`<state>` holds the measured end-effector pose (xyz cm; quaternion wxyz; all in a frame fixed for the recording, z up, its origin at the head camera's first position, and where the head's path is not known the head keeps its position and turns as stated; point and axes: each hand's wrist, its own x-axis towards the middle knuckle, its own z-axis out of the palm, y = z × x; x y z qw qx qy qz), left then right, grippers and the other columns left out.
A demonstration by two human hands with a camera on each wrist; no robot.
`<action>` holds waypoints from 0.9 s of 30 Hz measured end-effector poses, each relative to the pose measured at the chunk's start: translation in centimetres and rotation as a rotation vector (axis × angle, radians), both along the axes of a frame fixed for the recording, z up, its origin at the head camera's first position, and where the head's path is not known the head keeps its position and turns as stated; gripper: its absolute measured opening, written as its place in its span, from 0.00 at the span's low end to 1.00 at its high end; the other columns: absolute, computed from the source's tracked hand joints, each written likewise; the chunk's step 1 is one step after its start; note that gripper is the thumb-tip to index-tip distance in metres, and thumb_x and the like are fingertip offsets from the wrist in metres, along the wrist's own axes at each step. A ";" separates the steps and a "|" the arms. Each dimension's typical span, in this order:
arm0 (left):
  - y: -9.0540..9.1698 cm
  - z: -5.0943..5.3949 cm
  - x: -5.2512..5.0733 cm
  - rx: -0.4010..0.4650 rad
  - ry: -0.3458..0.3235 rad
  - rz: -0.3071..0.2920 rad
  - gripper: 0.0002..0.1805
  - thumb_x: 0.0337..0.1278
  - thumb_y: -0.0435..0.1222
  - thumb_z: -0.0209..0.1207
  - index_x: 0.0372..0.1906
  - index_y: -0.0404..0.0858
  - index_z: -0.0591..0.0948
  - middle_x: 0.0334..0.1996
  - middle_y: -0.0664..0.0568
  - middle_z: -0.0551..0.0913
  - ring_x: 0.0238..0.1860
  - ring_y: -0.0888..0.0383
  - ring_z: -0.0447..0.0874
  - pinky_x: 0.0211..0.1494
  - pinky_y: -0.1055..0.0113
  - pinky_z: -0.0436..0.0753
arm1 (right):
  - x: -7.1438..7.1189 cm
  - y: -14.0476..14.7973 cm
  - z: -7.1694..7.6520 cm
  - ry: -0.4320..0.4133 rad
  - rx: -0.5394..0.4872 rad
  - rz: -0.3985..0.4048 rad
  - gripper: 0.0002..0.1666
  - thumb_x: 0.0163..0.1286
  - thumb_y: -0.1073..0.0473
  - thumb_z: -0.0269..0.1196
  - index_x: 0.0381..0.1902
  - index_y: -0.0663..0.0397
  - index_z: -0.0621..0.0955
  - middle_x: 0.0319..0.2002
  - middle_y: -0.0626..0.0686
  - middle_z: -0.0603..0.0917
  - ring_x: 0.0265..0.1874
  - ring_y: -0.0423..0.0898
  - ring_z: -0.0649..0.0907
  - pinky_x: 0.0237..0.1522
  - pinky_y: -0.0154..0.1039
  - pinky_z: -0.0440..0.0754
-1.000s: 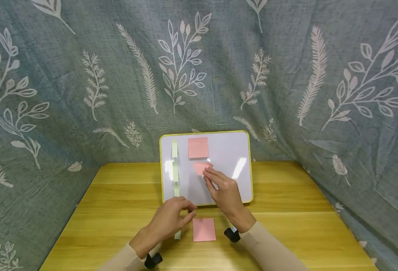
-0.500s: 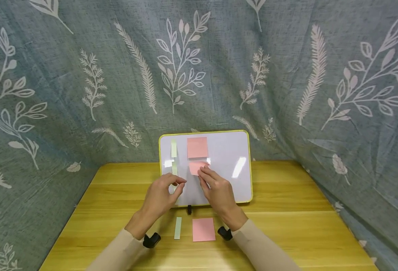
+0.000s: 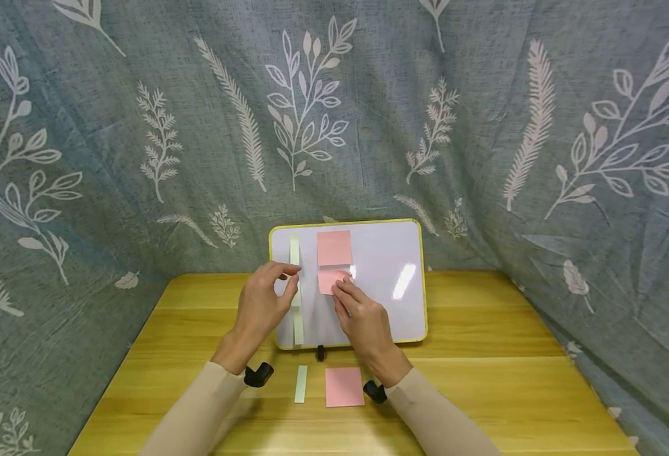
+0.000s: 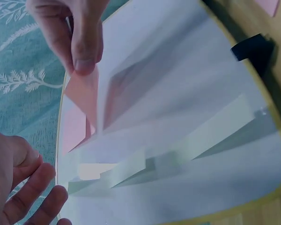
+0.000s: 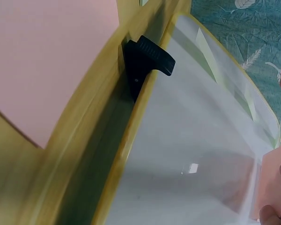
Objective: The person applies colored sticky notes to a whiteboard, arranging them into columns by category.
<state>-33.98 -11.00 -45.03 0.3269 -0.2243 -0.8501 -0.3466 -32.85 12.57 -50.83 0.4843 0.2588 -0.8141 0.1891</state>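
Observation:
My right hand point(image 3: 365, 326) pinches a pink sticky note point(image 3: 326, 282) by its lower right part, with thumb and fingertips. One edge of that note point(image 4: 82, 93) meets the whiteboard point(image 3: 380, 253) and the rest bends away from it, as the left wrist view shows. Directly above it on the board is another pink sticky note point(image 3: 334, 247). My left hand point(image 3: 260, 297) hovers before the board's left side, fingers loosely bent and holding nothing. Behind it runs a column of narrow pale green sticky strips point(image 3: 298, 326), partly hidden by the fingers.
A black clip-like piece point(image 5: 147, 61) grips the board's lower edge. In front on the wooden table point(image 3: 482, 392) lie a square pink sticky-note pad point(image 3: 344, 387) and a pale green strip point(image 3: 300, 384). A patterned cloth point(image 3: 368, 126) hangs behind the board.
My left hand has risen from the board's bottom edge to its left side, uncovering the clip and the green strip on the table. My right hand has shifted slightly left with the pink note.

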 end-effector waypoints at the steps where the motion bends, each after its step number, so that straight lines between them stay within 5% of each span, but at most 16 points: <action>1: 0.0 0.2 -0.2 0.001 0.000 0.003 0.09 0.79 0.33 0.73 0.57 0.41 0.96 0.49 0.46 0.97 0.48 0.45 0.95 0.48 0.48 0.93 | -0.1 0.0 0.0 -0.002 0.001 -0.004 0.21 0.62 0.69 0.88 0.53 0.62 0.97 0.53 0.59 0.99 0.54 0.55 0.99 0.50 0.46 0.97; 17: 0.6 1.8 -1.9 -0.003 0.037 0.004 0.10 0.78 0.34 0.74 0.57 0.40 0.95 0.50 0.42 0.94 0.49 0.40 0.94 0.50 0.44 0.93 | -0.4 0.1 -0.5 -0.011 0.019 -0.034 0.20 0.64 0.67 0.88 0.53 0.61 0.97 0.53 0.58 0.99 0.56 0.54 0.98 0.51 0.43 0.97; 27: 1.2 2.1 -3.1 -0.134 0.052 0.026 0.19 0.73 0.37 0.80 0.64 0.44 0.93 0.60 0.44 0.91 0.58 0.39 0.91 0.55 0.39 0.87 | -0.7 0.1 -0.8 -0.007 0.021 -0.029 0.21 0.61 0.67 0.89 0.52 0.62 0.97 0.52 0.58 0.99 0.54 0.54 0.99 0.47 0.44 0.97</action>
